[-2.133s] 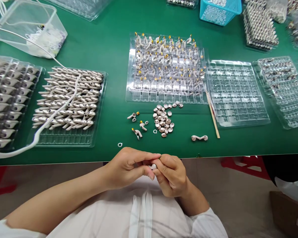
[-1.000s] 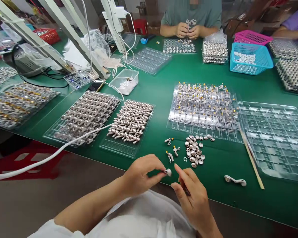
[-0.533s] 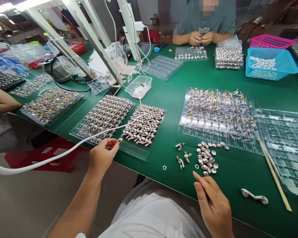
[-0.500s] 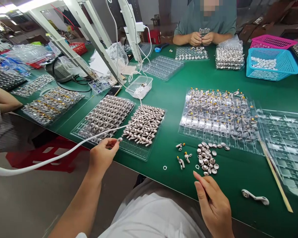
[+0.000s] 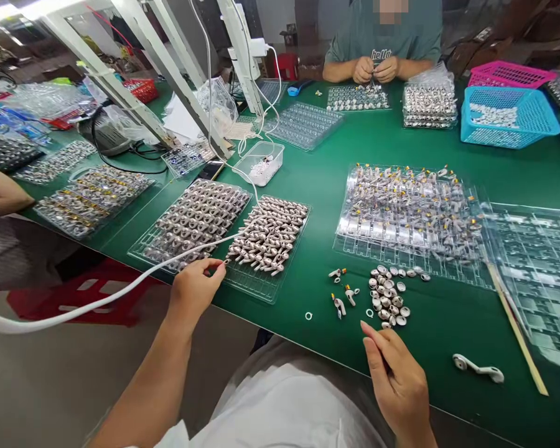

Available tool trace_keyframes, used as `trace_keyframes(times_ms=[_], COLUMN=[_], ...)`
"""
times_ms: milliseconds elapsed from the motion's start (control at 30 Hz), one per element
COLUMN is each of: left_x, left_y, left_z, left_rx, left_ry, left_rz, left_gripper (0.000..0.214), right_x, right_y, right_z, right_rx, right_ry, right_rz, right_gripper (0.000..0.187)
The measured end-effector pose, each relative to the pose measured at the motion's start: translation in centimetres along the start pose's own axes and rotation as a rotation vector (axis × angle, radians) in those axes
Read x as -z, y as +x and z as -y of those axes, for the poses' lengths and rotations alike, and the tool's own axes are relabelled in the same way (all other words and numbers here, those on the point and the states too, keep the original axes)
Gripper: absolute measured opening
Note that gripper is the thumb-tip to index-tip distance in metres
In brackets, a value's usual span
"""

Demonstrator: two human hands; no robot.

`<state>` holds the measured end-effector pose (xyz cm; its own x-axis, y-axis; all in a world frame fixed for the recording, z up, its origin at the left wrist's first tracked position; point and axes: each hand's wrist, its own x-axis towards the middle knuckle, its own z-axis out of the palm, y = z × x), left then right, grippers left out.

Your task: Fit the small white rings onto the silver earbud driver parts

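At the near edge of a clear tray (image 5: 256, 289), my left hand (image 5: 196, 285) is closed in a pinch. A small pale part (image 5: 225, 262) shows only as a sliver at its fingertips; its kind is unclear. Right beside these fingertips, pale earphone shells (image 5: 268, 236) with stems lie heaped on the tray. My right hand (image 5: 396, 376) hovers over the table's near edge, fingers partly curled, thumb and index tips slightly apart, nothing visible between them. Just beyond it lie a pile of round earphone caps (image 5: 388, 295), a small white ring (image 5: 369, 313) and several earphone pieces (image 5: 338, 305) with orange tabs.
A white cable (image 5: 121, 289) crosses in front of the left tray of shells (image 5: 200, 214). To the right lie stacked trays of parts (image 5: 401, 211), a wooden stick (image 5: 518, 330) and a single earphone (image 5: 478, 368). A co-worker (image 5: 382, 50) handles parts across the table, near a blue basket (image 5: 508, 134).
The view has shifted slightly. The pale part at my left fingertips shows less than before. My right hand keeps nearly the same pose.
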<state>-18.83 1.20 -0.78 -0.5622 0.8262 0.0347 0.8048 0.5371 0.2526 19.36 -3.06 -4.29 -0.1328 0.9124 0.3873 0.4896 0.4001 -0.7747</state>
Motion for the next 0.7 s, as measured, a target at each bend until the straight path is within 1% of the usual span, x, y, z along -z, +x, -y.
trace_keyframes(times_ms=[267, 533, 700], left_x=[0.53, 0.37, 0.41], left_y=[0.18, 0.47, 0.25], left_z=[-0.03, -0.23, -0.56], left_rx=[0.012, -0.050, -0.055], left_ry=[0.113, 0.147, 0.145], left_rz=[0.067, 0.052, 0.031], left_gripper=[0.026, 0.029, 0.029], right_x=[-0.11, -0.02, -0.10], right_y=[-0.38, -0.41, -0.68], right_z=[-0.06, 0.14, 0.13], right_rx=[-0.008, -0.021, -0.037], right_ry=[0.039, 0.038, 0.059], right_rz=[0.021, 0.029, 0.040], right_gripper=[0.038, 0.042, 0.041])
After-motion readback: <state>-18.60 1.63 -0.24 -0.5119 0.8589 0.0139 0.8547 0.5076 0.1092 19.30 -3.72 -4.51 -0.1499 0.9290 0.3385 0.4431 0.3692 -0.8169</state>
